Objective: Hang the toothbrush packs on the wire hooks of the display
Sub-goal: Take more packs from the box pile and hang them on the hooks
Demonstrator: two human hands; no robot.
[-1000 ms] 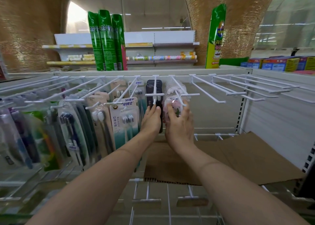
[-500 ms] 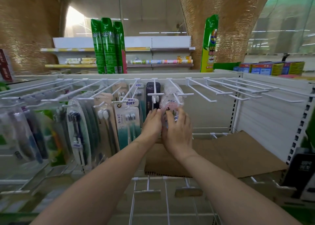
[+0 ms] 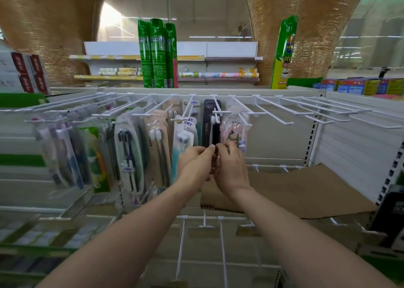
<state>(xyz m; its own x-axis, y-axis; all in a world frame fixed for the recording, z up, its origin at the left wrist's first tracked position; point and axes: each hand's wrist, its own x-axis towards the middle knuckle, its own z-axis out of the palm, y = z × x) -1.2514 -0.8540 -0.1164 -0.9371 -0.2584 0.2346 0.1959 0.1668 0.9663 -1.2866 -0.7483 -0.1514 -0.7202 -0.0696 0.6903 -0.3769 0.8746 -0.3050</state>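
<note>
I'm seeing both hands meeting at the lower end of the black toothbrush pack [image 3: 211, 121], which is hanging on a wire hook [image 3: 217, 107] at centre frame. Left hand [image 3: 194, 164] is pinching the pack's bottom edge from 9 o'clock; right hand [image 3: 232, 167] is pinching it from 3 o'clock, fingers curled narrow. A pink pack [image 3: 234, 132] is hanging just beside it at 3 o'clock. Empty hooks [image 3: 306, 110] are running on to the right. Flattened cardboard [image 3: 306, 191] is lying on the shelf at 4 o'clock.
</note>
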